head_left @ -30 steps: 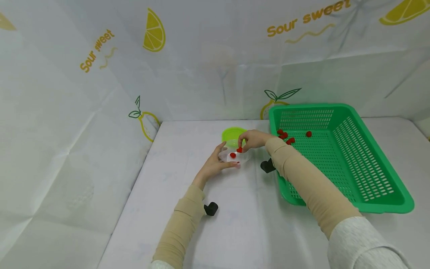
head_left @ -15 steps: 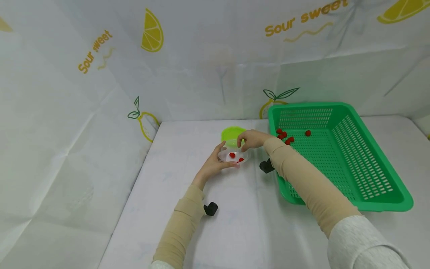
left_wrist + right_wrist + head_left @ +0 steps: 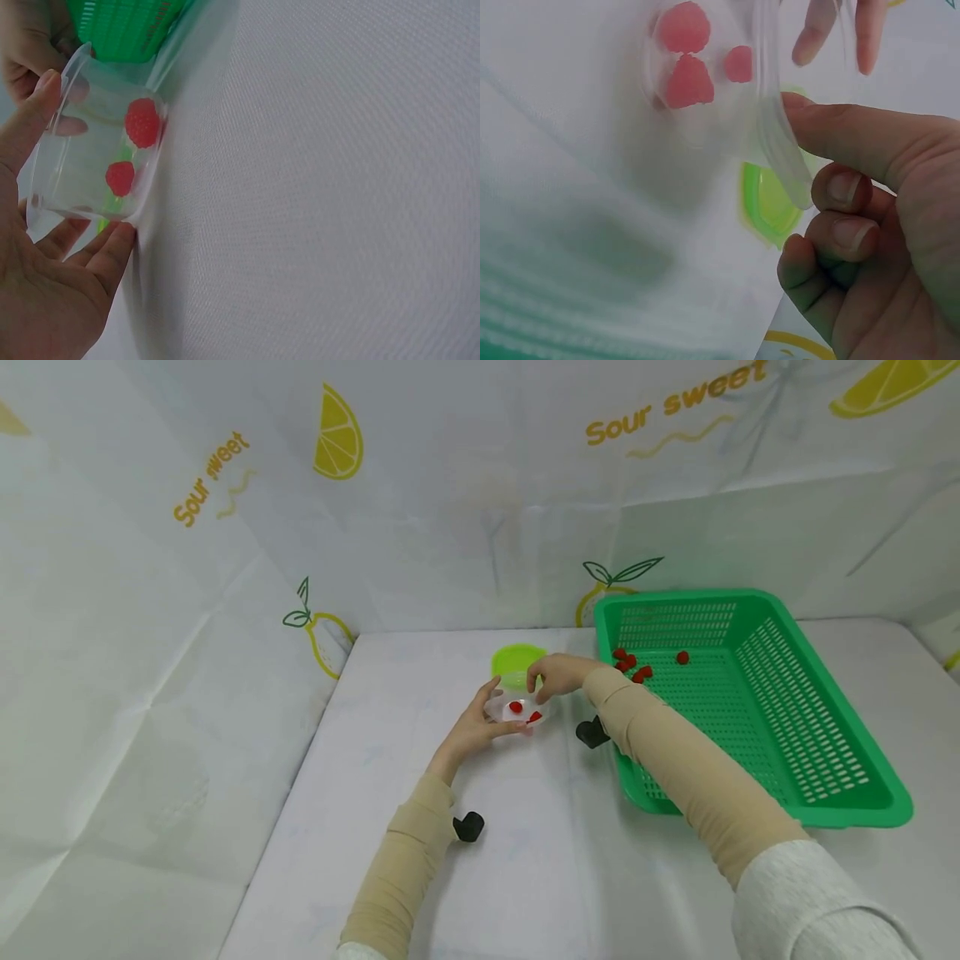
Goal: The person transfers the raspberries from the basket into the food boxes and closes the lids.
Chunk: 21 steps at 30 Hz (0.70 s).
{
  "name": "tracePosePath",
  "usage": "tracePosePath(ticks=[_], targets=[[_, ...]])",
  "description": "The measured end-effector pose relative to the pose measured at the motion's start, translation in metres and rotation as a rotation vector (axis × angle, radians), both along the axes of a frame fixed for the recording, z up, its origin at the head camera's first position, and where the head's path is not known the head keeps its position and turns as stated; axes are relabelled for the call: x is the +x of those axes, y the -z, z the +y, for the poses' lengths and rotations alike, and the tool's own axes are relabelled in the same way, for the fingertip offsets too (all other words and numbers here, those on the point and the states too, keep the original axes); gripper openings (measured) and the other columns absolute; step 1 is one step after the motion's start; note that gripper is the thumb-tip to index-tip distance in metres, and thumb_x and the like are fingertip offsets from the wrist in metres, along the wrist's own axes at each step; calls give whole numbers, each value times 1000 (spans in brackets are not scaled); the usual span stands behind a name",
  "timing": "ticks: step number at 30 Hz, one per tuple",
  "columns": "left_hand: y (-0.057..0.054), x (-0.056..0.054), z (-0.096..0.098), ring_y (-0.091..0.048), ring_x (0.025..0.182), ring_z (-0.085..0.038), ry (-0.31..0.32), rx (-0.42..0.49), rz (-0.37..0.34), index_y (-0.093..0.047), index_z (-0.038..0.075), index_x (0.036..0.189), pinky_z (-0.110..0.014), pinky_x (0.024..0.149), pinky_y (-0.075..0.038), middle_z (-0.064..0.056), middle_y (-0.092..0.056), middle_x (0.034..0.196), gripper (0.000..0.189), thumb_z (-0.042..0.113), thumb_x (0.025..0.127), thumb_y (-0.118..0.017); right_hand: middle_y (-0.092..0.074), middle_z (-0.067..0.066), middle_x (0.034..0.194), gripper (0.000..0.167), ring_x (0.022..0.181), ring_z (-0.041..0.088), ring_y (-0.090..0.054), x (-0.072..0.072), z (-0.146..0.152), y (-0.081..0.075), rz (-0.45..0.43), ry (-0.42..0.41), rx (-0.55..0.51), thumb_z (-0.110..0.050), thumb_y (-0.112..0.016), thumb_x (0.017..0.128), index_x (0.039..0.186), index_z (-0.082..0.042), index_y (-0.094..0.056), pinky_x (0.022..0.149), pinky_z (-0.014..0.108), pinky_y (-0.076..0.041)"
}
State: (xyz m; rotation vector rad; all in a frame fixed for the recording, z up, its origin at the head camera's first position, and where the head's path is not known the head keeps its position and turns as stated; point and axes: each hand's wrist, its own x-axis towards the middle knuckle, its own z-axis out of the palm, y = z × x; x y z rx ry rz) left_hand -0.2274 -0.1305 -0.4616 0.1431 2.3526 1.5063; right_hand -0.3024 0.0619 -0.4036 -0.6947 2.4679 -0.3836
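Note:
In the head view my left hand grips a clear plastic tub, thumb on the near side and fingers round the far side. Raspberries lie at the bottom of the tub. My right hand hangs over the tub's right rim with loosely bent fingers and no raspberry between them. Its thumb is right at the rim in the right wrist view, the other fingers curled below it. Just behind the tub lies a round yellow-green lid, partly hidden by it.
A large green plastic basket stands at the right, with several raspberries in its far left part. My right forearm crosses over its left rim. Behind the white-covered table hangs a lemon-print cloth.
A second ago my right hand pinched a raspberry over the tub. That raspberry now lies in the tub, and the fingers have let go. My left hand keeps its grip.

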Motion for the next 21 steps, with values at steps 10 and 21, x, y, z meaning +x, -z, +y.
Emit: tracePosePath(ticks=[10,21], targets=[[-14,8,0,-49,105,-20,31,-9,3,-14,29,150,-31,85,-42,-2,-29,151,94,31,78,-75,-57,4,84,26,75,18,-48,-1,8,-17,40,10,-172,-21,-64,87,109,-9,-62,66,26,-40],[16,-7,-2,-51,101,-18,5,9,31,-17,43,145,-32,84,-44,8,-33,147,96,42,72,-78,-47,4,67,26,59,17,-40,7,45,-51,47,116,-350,-29,-64,88,110,-16,-61,59,30,-36]])
